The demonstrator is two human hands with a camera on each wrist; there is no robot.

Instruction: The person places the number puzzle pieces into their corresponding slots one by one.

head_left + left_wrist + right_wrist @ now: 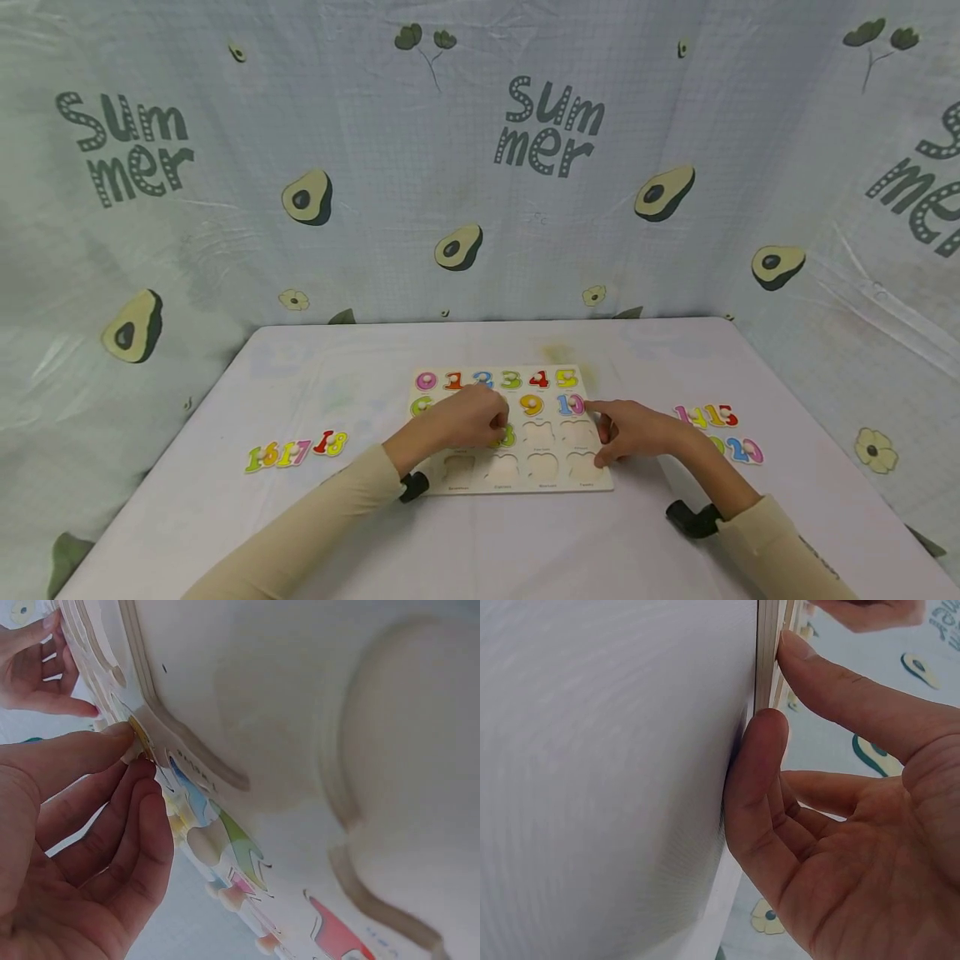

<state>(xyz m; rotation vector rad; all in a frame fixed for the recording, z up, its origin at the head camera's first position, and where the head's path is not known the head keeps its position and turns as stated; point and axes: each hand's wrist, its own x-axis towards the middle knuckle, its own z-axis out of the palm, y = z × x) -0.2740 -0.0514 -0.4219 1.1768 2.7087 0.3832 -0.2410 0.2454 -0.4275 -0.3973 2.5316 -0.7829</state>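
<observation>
A wooden number puzzle board (480, 490) lies flat on the table. Knobbed number pieces, among them the yellow 9 (532, 405) and the blue and pink 10 (572, 405), fill its upper slots; several lower ones are bare recesses. Over the third row, my left hand (465, 419) pinches the knob of a number piece (509, 436), whose green 3 shows beside the fingers. The left wrist view shows its yellowish edge at the board's surface. At the board's right edge, my right hand (633, 429) holds on, thumb (802, 656) on the top face and a bent finger against the side.
Left of the board, the numbers 16 (262, 457), 17 (293, 452) and 18 (331, 442) lie on the table (480, 554). Beyond my right hand are more pieces, including a 15 (723, 416) and a 20 (745, 451), partly behind the forearm. A printed curtain (375, 250) hangs behind.
</observation>
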